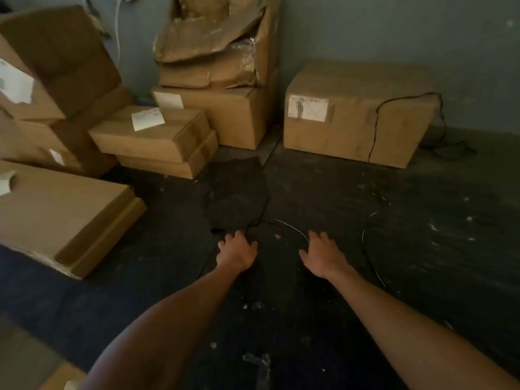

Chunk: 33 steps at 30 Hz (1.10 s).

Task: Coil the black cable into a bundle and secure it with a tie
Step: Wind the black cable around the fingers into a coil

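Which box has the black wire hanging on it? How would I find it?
Look at the blue-grey wall at the back, then go to the right corner. One cardboard box sits alone there on the dark floor, apart from the stacked ones. Only it has a black cable draped over its top and front.

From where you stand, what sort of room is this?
Probably a storeroom: stacked cardboard boxes with shipping labels stand against a bare wall, on a scuffed dark floor.
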Tool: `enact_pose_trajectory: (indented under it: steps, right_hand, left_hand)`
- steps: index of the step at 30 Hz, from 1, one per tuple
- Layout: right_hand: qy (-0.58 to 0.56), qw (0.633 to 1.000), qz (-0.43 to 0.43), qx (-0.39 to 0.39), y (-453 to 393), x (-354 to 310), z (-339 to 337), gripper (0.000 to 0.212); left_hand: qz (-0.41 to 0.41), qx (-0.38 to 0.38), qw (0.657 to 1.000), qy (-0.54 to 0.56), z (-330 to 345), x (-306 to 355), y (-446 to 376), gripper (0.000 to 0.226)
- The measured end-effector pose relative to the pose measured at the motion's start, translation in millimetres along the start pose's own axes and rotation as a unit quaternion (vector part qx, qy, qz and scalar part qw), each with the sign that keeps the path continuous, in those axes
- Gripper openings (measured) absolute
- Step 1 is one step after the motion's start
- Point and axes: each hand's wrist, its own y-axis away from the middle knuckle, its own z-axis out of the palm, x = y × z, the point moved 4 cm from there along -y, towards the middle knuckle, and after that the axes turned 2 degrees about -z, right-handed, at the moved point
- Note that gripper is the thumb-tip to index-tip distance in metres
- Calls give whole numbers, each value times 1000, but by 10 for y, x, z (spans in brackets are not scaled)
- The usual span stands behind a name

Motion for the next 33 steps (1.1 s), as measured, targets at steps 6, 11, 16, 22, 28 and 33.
enact_pose_trajectory:
  steps: [6,11,16,22,28,33]
  right_hand:
    - [20,998,45,42,-13,157,156,43]
    - [-27,997,64,17,10,220,154,40]
    - [-240,965,77,68,87,476,-147,17]
    - [-351,920,65,161,272,724,-666,23]
    - [-422,882,15,210,532,711,-1242,50]
    - [-442,849,-91,273,826,522,-1806,74]
  left_hand:
    - [-40,51,997,-42,152,32,-30,46]
    - [-31,48,998,3,158,-21,-45,34]
    - [-36,8,971,236,80,-170,-122,15]
    - [32,-122,917,378,-264,276,227,24]
    - [187,-256,862,396,-742,1025,885,20]
    - [250,-311,840,367,-1034,1445,1353,21]
